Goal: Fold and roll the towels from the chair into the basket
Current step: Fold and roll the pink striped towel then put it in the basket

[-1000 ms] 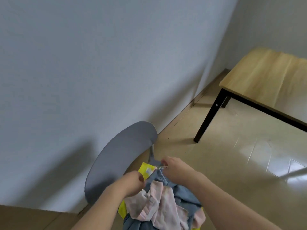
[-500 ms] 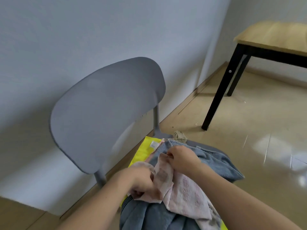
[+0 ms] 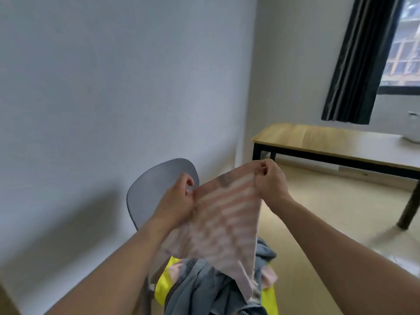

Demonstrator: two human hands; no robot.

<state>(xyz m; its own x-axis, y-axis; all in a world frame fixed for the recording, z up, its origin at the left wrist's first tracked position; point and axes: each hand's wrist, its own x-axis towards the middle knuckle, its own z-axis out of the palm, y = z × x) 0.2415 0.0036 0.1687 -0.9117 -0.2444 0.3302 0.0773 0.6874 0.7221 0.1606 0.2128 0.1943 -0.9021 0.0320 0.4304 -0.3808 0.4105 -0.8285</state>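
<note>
Pale blue-grey wall (image 3: 102, 98) filled the left and centre of the view; it met a second wall at a corner on the right. Dark curtain (image 3: 361, 64) hung beside a window (image 3: 406, 48) at upper right, daylight and buildings outside, blurred. Floor (image 3: 329, 223) was light beige with a glossy patch at far right.

Surface (image 3: 318, 139): a light wood top on black legs, standing along the far wall under the window. A white object (image 3: 412, 130) sat at its right end, cut off by the frame edge; could not tell what it was.

Grey chair (image 3: 150, 194) stood near the left wall, rounded backrest upright. Its seat was covered by a heap: a blue-grey towel (image 3: 200, 289), a yellow towel (image 3: 163, 287) beneath and at the edges, a bit of pink cloth at the right side.

Pink-and-white striped towel (image 3: 225, 223) was held up above the heap, clear of the backrest, its lower corner trailing down to the blue-grey cloth. Left hand (image 3: 179, 201) pinched the top edge at the left, fingers curled on the fabric. Right hand (image 3: 270, 185) pinched the top right corner, fingers closed on it, held higher than the left. Towel hung slanted between them, motion-blurred. Both forearms bare.
</note>
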